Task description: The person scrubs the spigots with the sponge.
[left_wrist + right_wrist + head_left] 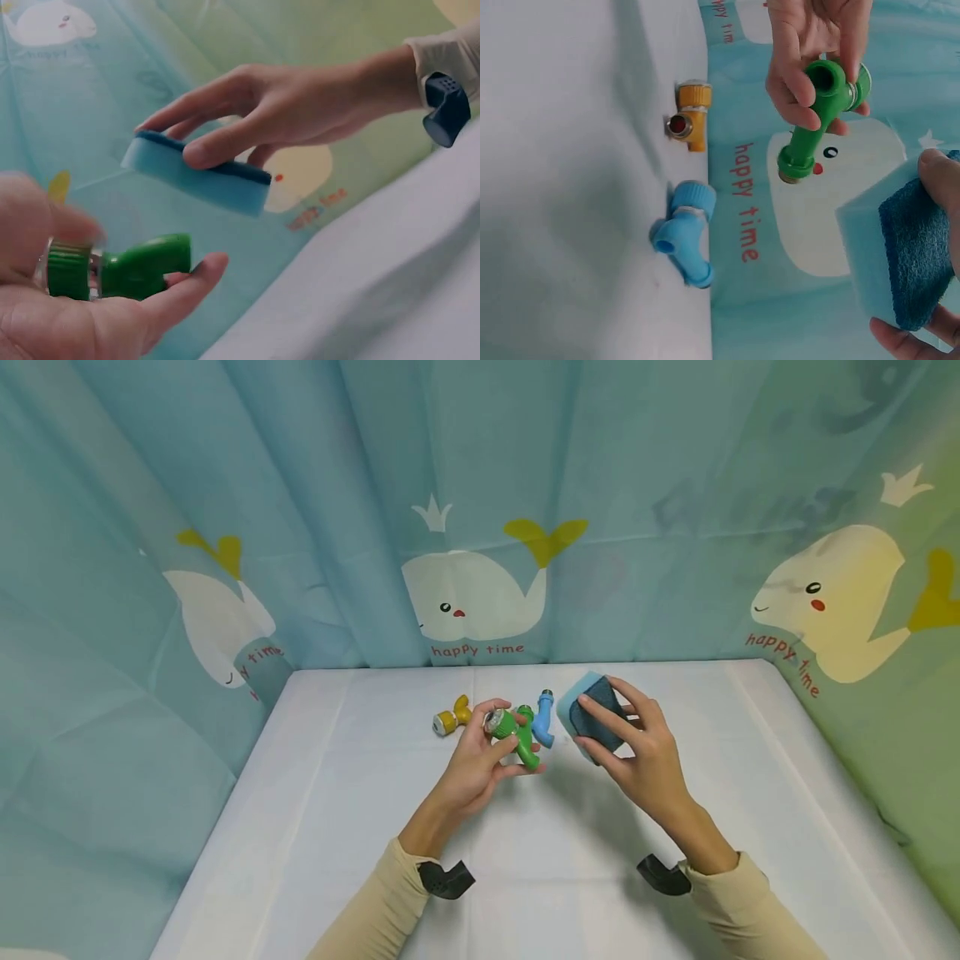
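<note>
My left hand (474, 766) holds a green plastic tap (527, 739) above the table, gripping its body between thumb and fingers. In the right wrist view the open spout of the green tap (825, 79) is visible. My right hand (641, 747) pinches a sponge (596, 714) by its edges, to the right of the tap and apart from it. The sponge has a light blue foam side and a dark blue scouring side, seen edge-on in the left wrist view (195, 176). Behind the hands lie a blue tap (543, 722) and a yellow tap (450, 718) on the table.
A white cloth covers the table (337, 827). Curtains (480, 460) with printed whales hang along its back and both sides. Dark wrist devices (446, 879) sit at both sleeve cuffs.
</note>
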### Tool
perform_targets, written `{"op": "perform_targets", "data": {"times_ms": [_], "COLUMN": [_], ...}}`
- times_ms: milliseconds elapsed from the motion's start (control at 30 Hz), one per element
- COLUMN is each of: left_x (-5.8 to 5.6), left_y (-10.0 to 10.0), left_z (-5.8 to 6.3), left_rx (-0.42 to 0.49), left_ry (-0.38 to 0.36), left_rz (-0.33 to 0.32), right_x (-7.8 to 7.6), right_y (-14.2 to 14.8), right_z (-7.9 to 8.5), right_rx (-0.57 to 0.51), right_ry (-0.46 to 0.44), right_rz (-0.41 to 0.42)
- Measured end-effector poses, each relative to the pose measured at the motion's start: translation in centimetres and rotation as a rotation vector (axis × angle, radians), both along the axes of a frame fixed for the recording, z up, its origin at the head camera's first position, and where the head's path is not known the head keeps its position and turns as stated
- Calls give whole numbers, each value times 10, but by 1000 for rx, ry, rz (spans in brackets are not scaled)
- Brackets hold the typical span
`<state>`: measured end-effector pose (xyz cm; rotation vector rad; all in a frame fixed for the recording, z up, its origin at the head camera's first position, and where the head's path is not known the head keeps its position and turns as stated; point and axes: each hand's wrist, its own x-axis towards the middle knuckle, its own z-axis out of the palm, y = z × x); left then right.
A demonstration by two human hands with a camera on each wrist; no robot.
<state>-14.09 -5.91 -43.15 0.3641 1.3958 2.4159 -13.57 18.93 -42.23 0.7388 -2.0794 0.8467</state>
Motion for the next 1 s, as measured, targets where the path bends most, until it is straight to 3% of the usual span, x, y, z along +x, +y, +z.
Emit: {"op": "perform_targets", "data": {"times_ms": [133,367,467,600,733,933,1000], "left_x": [0,-1,0,1,0,-2,-3], "left_y": [-2,-5,-8,-12,-15,-20,-21], "left_z": [-4,-12,-12,-11,-11,-13,-13], "left_rx": [8,-49,13,128,162,115,93], "left_ry": [-22,11,-7,-36,25,129,141], "left_rz": [-32,36,-7,-109,-167,-161,-160], "right_x": [2,6,7,9,12,9,9], "right_y": [3,2,-3,-15,-25,-24,-24], "right_z": [-5,-10,-7,-1,2,7,11], "right_rx": [27,78,71,26,30,92,74], "right_ry": [-22,-58,-70,-130,-229,-261,-276], "right_rz": [-6,32,71,181,288,210,229]}}
